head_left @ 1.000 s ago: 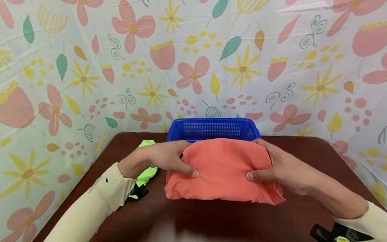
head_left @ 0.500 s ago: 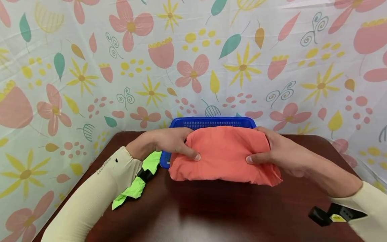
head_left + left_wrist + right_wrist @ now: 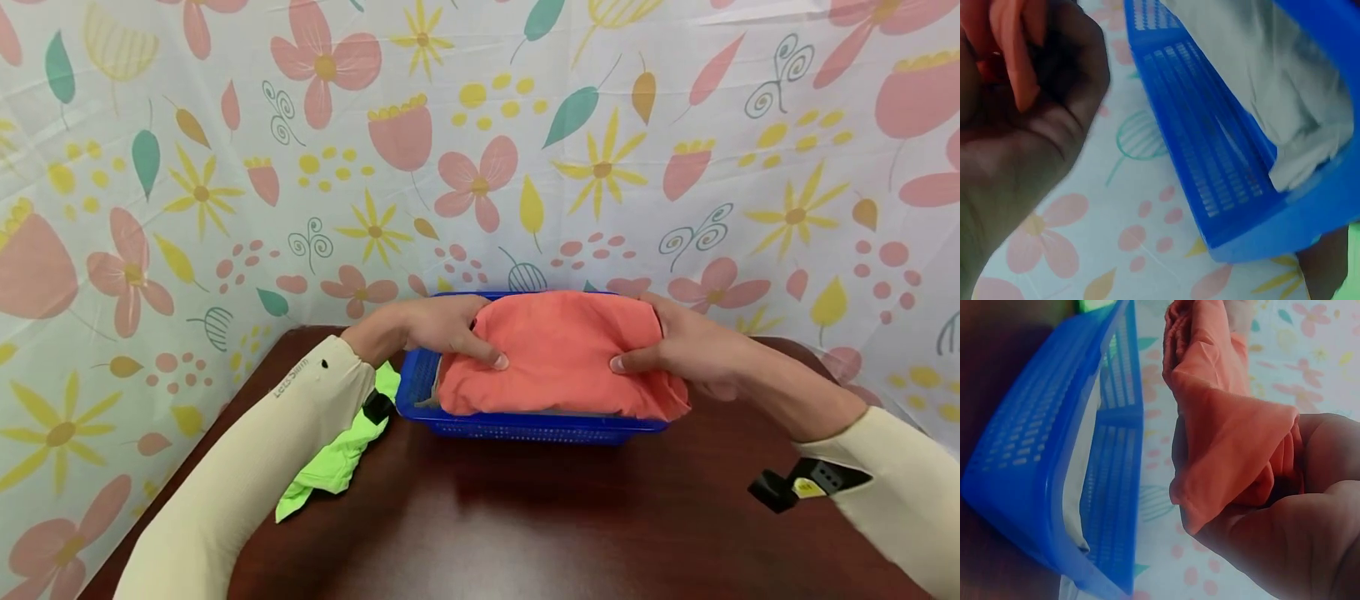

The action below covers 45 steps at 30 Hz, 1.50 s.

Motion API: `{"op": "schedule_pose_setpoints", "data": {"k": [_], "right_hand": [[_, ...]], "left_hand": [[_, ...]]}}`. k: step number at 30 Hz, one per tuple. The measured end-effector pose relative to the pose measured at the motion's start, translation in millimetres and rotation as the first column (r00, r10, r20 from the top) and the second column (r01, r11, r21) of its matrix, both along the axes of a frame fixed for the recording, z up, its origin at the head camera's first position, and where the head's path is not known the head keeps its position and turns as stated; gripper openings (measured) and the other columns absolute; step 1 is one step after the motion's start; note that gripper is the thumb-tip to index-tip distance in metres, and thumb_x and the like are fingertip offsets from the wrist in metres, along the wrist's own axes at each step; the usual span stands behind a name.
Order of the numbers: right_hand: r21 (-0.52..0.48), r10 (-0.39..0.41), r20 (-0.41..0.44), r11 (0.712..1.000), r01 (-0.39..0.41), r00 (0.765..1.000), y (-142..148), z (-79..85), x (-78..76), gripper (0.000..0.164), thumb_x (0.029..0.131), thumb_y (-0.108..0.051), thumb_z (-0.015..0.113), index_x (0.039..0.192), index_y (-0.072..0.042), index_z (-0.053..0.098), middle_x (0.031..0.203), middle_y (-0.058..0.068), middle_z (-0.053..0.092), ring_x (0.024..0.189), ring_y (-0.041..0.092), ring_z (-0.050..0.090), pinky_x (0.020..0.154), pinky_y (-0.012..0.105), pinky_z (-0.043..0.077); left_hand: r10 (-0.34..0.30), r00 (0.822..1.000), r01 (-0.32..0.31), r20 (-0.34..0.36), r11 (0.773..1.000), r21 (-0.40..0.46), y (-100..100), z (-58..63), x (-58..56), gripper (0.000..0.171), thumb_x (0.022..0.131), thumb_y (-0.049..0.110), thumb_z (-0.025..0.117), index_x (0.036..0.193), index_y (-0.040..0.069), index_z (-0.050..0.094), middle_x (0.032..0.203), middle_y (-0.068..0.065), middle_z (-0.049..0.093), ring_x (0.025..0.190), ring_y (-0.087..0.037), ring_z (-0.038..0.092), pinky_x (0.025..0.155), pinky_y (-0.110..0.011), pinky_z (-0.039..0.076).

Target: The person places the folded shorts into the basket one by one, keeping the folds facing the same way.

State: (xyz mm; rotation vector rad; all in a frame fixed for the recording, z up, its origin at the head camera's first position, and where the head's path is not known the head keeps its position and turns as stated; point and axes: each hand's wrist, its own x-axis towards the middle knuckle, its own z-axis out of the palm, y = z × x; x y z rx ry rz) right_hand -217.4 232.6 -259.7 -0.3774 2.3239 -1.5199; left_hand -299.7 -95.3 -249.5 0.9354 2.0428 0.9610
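Toward the far edge of the tabletop (image 3: 562,517), midway between its left and right sides, a folded coral cloth (image 3: 566,358) is hanging between two hands, directly over a blue basket (image 3: 525,430). Both wrist views are showing a gap between cloth and basket, so the two are not touching. The cloth's long axis is running left to right, in line with the basket's own length, though in the head view its right end is reaching slightly past the basket's right rim. Inside the basket, a pale cloth (image 3: 1260,69) is lying below.

Neither hand is nearer to the coral cloth, as each is grasping one end: the left hand (image 3: 450,325) is gripping the left end, the right hand (image 3: 693,342) the right. Both thumbs are pressing on the face turned to the wearer, while the other fingers are curling behind it, mostly hidden from the head view. The palms are facing inward, and the forearms, in cream sleeves (image 3: 285,442), are slanting in from the near side. Along the tabletop's left edge, a lime-green cloth (image 3: 337,458) is lying crumpled, partly hidden by the left sleeve.
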Motion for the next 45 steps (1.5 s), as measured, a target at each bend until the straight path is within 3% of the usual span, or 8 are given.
{"op": "schedule_pose_setpoints", "data": {"k": [7,12,19,26,31,39,45], "right_hand": [[0.048,-0.008,-0.026,0.999,0.009,1.0,2,-3.7,-17.4,0.08,0.091,-0.012,0.083,0.154,-0.008,0.033,0.131,0.02,0.055,0.109,0.032,0.065,0.084,0.043,0.064],[0.022,-0.013,0.001,1.0,0.013,1.0,3,-2.3,-29.1,0.076,0.092,-0.005,0.08,0.15,-0.003,0.032,0.126,0.023,0.054,0.101,0.034,0.07,0.082,0.047,0.064],[0.17,-0.099,-0.047,0.98,0.105,0.994,2,6.2,-44.1,0.077,0.09,-0.014,0.084,0.149,-0.002,0.035,0.127,0.021,0.053,0.099,0.031,0.069,0.08,0.044,0.064],[0.039,-0.048,0.064,0.998,0.045,0.997,-3,6.2,-61.9,0.07,0.093,-0.002,0.076,0.148,-0.002,0.033,0.119,0.019,0.06,0.095,0.034,0.073,0.081,0.047,0.064],[0.05,-0.039,0.098,0.998,0.035,0.994,-7,5.8,-72.2,0.071,0.094,-0.001,0.074,0.152,-0.005,0.034,0.124,0.017,0.058,0.098,0.032,0.071,0.082,0.045,0.064],[0.107,-0.076,0.136,0.992,0.062,0.988,-9,1.7,-88.2,0.078,0.095,-0.001,0.072,0.159,-0.004,0.026,0.138,0.018,0.046,0.109,0.033,0.064,0.086,0.043,0.063],[0.197,-0.1,0.114,0.977,0.076,0.988,-13,-5.7,-97.9,0.081,0.094,-0.004,0.073,0.157,-0.001,0.021,0.141,0.021,0.041,0.121,0.036,0.053,0.09,0.039,0.06]], "left_hand": [[-0.011,1.0,0.011,-0.001,1.0,0.001,5,-4.0,-16.6,0.041,0.097,0.019,0.079,0.131,0.007,0.059,0.117,-0.007,0.068,0.108,-0.021,0.064,0.095,-0.032,0.053],[-0.005,1.0,0.005,-0.015,1.0,-0.009,7,-6.1,-27.2,0.048,0.097,0.02,0.079,0.137,0.009,0.056,0.124,-0.007,0.066,0.113,-0.021,0.063,0.1,-0.034,0.052],[0.032,0.995,-0.034,-0.092,0.999,-0.023,8,-2.6,-42.7,0.052,0.096,0.026,0.08,0.139,0.011,0.055,0.125,-0.006,0.066,0.115,-0.021,0.061,0.102,-0.035,0.051],[0.057,0.99,-0.066,-0.131,0.996,-0.063,8,-3.8,-55.0,0.053,0.095,0.031,0.081,0.139,0.014,0.056,0.127,-0.003,0.066,0.118,-0.019,0.06,0.105,-0.036,0.049],[0.085,0.99,-0.096,-0.117,0.991,-0.092,8,-7.4,-60.9,0.056,0.096,0.032,0.08,0.143,0.015,0.055,0.133,-0.002,0.064,0.122,-0.02,0.058,0.108,-0.038,0.048],[0.129,0.985,-0.146,-0.118,0.978,-0.149,12,-13.8,-71.5,0.052,0.094,0.034,0.081,0.136,0.01,0.06,0.128,-0.003,0.064,0.118,-0.02,0.059,0.104,-0.035,0.049],[0.226,0.963,-0.255,-0.149,0.942,-0.217,10,-20.8,-78.1,0.057,0.091,0.04,0.084,0.131,0.01,0.056,0.129,-0.004,0.059,0.119,-0.021,0.055,0.101,-0.034,0.048]]}}
